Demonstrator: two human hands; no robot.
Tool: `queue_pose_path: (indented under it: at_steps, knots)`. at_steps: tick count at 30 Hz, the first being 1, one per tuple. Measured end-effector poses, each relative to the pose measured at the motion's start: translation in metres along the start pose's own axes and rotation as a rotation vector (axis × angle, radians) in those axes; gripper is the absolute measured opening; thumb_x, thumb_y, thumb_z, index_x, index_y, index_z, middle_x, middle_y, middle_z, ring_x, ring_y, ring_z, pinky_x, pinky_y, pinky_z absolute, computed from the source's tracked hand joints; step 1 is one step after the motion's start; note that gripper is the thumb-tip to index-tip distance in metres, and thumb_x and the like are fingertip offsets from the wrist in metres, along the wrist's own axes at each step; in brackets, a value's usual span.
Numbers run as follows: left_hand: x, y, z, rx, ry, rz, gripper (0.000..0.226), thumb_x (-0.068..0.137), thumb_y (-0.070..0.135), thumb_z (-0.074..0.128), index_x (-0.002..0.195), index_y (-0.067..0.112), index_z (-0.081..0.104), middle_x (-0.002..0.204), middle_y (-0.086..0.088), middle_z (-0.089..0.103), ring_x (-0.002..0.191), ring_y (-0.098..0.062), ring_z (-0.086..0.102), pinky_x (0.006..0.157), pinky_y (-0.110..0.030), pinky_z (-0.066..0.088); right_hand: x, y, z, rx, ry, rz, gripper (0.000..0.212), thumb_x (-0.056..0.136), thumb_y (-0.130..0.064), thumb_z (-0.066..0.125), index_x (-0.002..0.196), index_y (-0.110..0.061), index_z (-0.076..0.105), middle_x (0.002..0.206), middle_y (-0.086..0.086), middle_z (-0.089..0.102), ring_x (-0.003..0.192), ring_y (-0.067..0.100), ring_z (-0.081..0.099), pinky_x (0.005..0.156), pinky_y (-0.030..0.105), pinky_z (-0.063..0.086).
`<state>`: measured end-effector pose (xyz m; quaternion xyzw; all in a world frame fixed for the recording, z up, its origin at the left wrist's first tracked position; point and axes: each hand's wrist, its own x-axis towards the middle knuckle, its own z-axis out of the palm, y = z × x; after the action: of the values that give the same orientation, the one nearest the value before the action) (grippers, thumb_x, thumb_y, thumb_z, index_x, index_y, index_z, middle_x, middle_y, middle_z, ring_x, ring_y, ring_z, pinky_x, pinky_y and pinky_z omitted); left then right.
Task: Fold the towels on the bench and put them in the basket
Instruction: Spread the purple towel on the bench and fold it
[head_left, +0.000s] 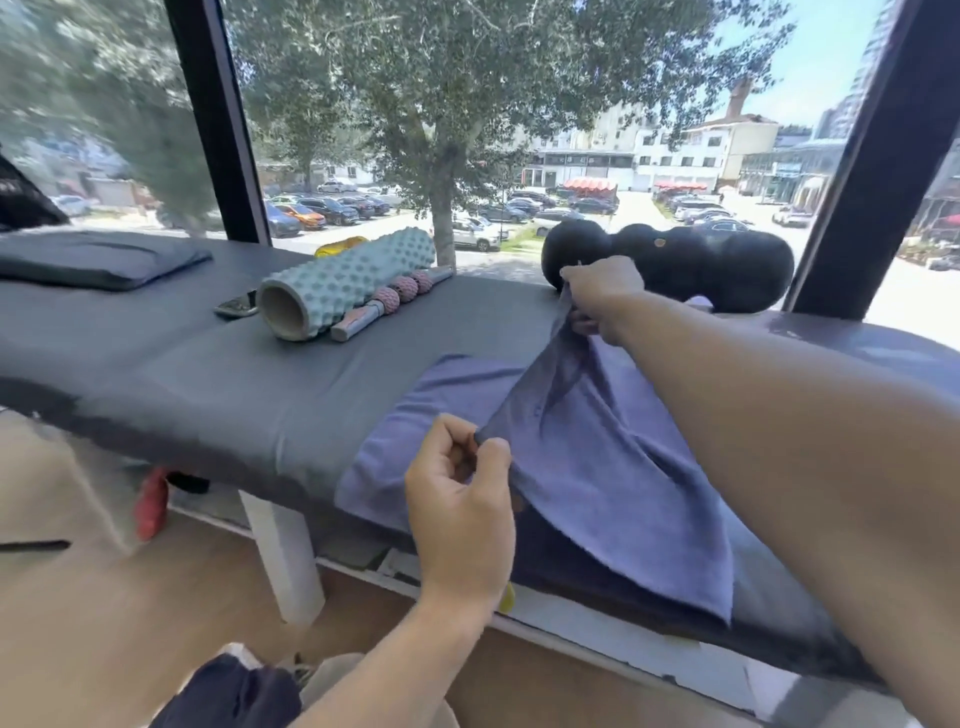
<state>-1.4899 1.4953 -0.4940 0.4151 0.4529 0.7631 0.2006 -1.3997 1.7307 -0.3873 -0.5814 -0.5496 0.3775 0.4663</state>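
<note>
A purple towel (587, 457) lies on the grey counter (249, 395), at about 5 o'clock in the view. The left hand (460, 512) pinches one towel corner near the counter's front edge. The right hand (602, 296), up at 1 o'clock, grips another corner and lifts it. At 11 o'clock sit a bumpy green roller (337, 288) and a pink massage stick (387, 304).

Bench: grey padded bench (208, 374) | Towel: purple terry towel (597, 441) at 4 o'clock, partly lifted | Left hand (460, 499): pinches near corner | Right hand (602, 291): pinches far corner, 1 o'clock | 10 o'clock: pale-green knobbed foam roller (337, 283)
</note>
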Motion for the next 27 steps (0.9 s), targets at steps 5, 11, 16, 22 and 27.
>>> queue_pose_path:
  at_steps: [5, 11, 16, 22, 27]
  knots:
    - [0.019, -0.01, -0.035, 0.062, 0.066, 0.027, 0.027, 0.083, 0.016, 0.059, 0.067, 0.012, 0.038, 0.057, 0.012, 0.03, 0.054, -0.007, 0.027, 0.051, -0.027, 0.03, 0.004, -0.001, 0.056, -0.109, 0.053, -0.078, 0.023, 0.092, -0.026, 0.061, 0.09, -0.004, 0.068, 0.077, 0.013, 0.071, 0.049, 0.024, 0.069, 0.043, 0.03, 0.055]
    - [0.035, -0.015, -0.055, 0.079, 0.189, -0.017, 0.03, 0.085, 0.011, 0.063, 0.067, 0.006, 0.039, 0.054, 0.009, 0.033, 0.05, -0.009, 0.029, 0.047, -0.024, 0.03, 0.003, -0.008, 0.099, -0.232, 0.029, -0.123, 0.021, 0.087, -0.022, 0.058, 0.077, -0.005, 0.066, 0.068, 0.013, 0.073, 0.063, 0.03, 0.074, 0.067, 0.046, 0.064]
    - [0.04, -0.028, -0.076, 0.167, 0.208, -0.123, 0.024, 0.082, 0.021, 0.062, 0.069, 0.008, 0.047, 0.058, -0.008, 0.041, 0.056, -0.037, 0.045, 0.059, -0.058, 0.05, 0.013, 0.005, 0.135, -0.326, -0.082, -0.112, 0.028, 0.073, -0.028, 0.056, 0.083, -0.005, 0.068, 0.074, 0.015, 0.073, 0.067, 0.034, 0.073, 0.068, 0.051, 0.063]
    - [0.048, -0.043, -0.094, 0.155, 0.219, -0.439, 0.023, 0.092, 0.013, 0.056, 0.072, 0.008, 0.046, 0.066, -0.003, 0.047, 0.064, -0.023, 0.052, 0.058, -0.04, 0.049, 0.013, 0.03, 0.162, -0.371, -0.107, -0.111, 0.042, 0.071, -0.045, 0.057, 0.094, -0.013, 0.069, 0.09, 0.011, 0.073, 0.077, 0.034, 0.074, 0.077, 0.05, 0.061]
    - [0.052, -0.047, -0.101, 0.203, 0.185, -0.518, 0.008, 0.093, 0.011, 0.052, 0.085, 0.012, 0.05, 0.077, -0.001, 0.054, 0.064, -0.014, 0.054, 0.061, -0.042, 0.057, 0.012, 0.036, 0.173, -0.394, -0.134, -0.112, 0.04, 0.08, -0.048, 0.058, 0.083, -0.009, 0.068, 0.066, 0.007, 0.074, 0.065, 0.029, 0.074, 0.075, 0.047, 0.062]
